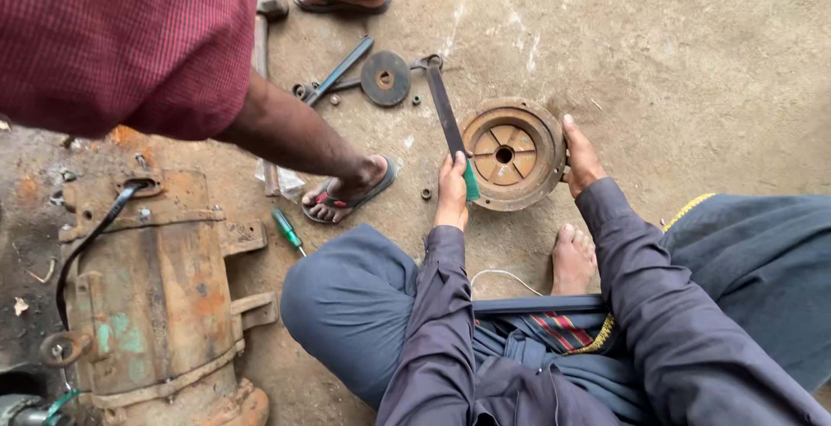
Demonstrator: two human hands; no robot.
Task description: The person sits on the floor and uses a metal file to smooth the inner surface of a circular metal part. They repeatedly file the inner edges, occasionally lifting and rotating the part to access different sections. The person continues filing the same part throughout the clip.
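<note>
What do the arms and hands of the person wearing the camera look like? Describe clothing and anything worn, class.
Both arms wear long, loose sleeves of plain dark grey-blue cloth, creased and reaching the wrists. The left hand and right hand are bare: no gloves, and no rings, watch or bands can be seen. The sleeves carry no visible markings.

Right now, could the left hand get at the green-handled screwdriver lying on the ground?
Probably yes. The left hand is gripping a flat tool and would have to free itself first. The screwdriver lies on open ground beside the left knee, with only the other person's sandalled foot close by.
</note>
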